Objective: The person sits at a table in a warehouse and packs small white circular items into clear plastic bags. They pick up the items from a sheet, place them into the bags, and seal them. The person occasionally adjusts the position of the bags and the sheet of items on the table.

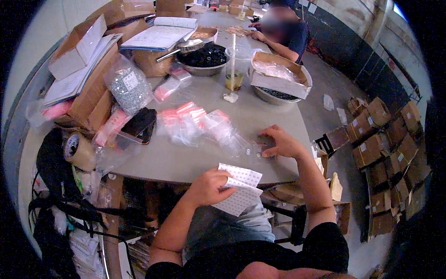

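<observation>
My left hand (214, 187) is closed on a folded white sheet of small printed labels (239, 188), held over my lap just off the table's front edge. Over the right front of the table, my right hand (282, 143) has its fingers curved and spread apart, with nothing visibly gripped. Close by its fingertips lie small pale round bits (248, 151), too small to name. Left of that hand, clear zip bags with red-pink tops (186, 122) are spread in an overlapping row, and more bags (217, 128) lie beside them.
A clear bag of small metal parts (128, 86), a black phone (141, 125) and a tape roll (78, 151) are at left. Behind stand a bowl of black parts (204, 60), a plastic cup (236, 69) and an open carton (278, 76). A person (288, 35) sits beyond; cartons (388, 153) are stacked right.
</observation>
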`<move>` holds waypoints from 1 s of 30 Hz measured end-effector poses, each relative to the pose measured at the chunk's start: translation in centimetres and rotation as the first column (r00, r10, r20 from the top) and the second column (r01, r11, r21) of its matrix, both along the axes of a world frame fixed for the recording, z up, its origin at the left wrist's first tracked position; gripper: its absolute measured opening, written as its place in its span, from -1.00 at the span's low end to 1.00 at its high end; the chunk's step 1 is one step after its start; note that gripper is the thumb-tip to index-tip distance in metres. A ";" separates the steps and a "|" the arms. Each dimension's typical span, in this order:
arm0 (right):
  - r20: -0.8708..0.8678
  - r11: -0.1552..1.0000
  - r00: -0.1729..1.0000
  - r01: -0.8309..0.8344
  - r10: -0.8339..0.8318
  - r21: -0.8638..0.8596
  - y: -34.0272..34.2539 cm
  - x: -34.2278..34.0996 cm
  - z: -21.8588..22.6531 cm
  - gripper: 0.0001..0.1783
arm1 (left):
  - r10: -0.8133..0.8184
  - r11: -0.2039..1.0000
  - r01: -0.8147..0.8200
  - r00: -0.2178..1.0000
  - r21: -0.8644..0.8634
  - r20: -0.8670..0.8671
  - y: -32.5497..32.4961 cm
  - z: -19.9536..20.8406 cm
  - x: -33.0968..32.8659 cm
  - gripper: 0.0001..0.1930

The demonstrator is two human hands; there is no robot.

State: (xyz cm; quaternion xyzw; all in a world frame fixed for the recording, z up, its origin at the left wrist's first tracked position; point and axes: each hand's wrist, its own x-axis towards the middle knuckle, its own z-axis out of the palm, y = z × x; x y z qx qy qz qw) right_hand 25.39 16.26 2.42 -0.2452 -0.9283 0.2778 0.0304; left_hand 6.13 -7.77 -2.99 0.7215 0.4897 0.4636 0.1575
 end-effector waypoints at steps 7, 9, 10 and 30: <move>-0.020 0.996 0.999 -0.029 0.030 0.083 -1.0 -1.5 -1.1 -0.34 | 0.002 1.000 -0.002 1.000 0.009 -0.022 0.1 0.5 0.1 -0.83; 0.052 0.991 0.996 -0.080 0.075 0.110 -0.6 -1.9 -1.3 -0.49 | 0.000 1.000 0.001 0.999 0.009 -0.043 0.0 0.9 -0.1 -0.84; 0.089 0.986 0.991 -0.108 0.097 0.126 -0.4 -2.2 -1.3 -0.55 | -0.004 1.000 0.004 1.000 -0.008 -0.030 0.1 0.8 -0.1 -0.84; -0.724 0.424 0.645 0.742 -0.242 0.519 10.1 -7.1 6.8 -0.64 | 0.090 0.996 -0.091 0.995 0.010 0.041 1.0 0.6 -0.6 -0.85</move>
